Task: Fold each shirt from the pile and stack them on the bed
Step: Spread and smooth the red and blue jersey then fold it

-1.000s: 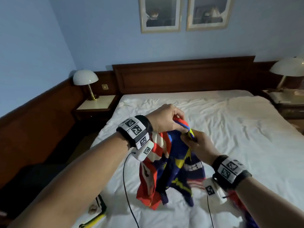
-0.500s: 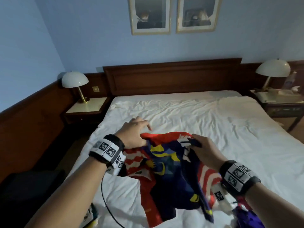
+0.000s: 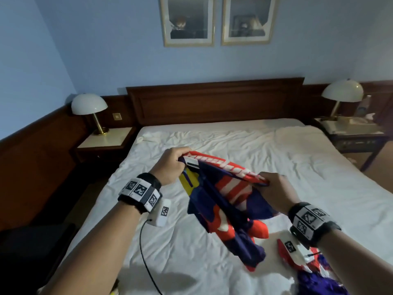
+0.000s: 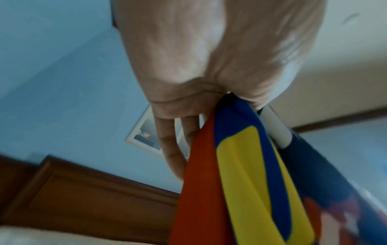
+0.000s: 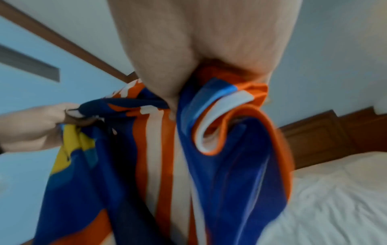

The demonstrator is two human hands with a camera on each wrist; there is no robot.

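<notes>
Both hands have just drawn apart, the left hand (image 3: 170, 165) and right hand (image 3: 274, 188) each pinching the shirt (image 3: 225, 201) by its top edge, stretched above the near bed (image 3: 276, 150), ready for laying flat.

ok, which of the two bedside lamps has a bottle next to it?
The right bedside lamp: a clear bottle stands beside it on the cluttered nightstand. The left bedside lamp has no bottle beside it.

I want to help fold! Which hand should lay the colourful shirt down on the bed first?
Probably the right hand: it grips the red, blue and yellow shirt lower, nearer the white bed sheet; the left hand holds its end higher.
</notes>
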